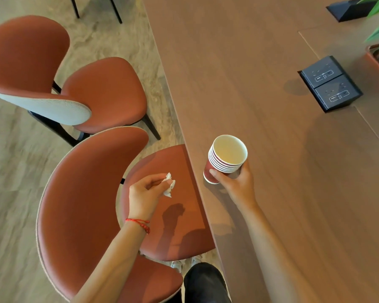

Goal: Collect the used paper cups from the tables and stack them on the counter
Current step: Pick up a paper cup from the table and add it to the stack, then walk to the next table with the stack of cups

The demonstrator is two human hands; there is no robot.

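Head view: right hand (235, 182) grips a nested stack of red paper cups (225, 159) over the table (260, 62) edge; left hand (146, 192) pinches a crumpled tissue (169, 185) beside it; collecting seems well along, with the counter stacking left.

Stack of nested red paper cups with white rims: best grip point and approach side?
Wrap the lower red wall of the stack of nested red paper cups from the side, below the crowded white rims. That wall is smooth and tapered, and the mouth tilts open, so a top grip would crush rims. The right hand grips it this way from the near side, above the brown wooden table.
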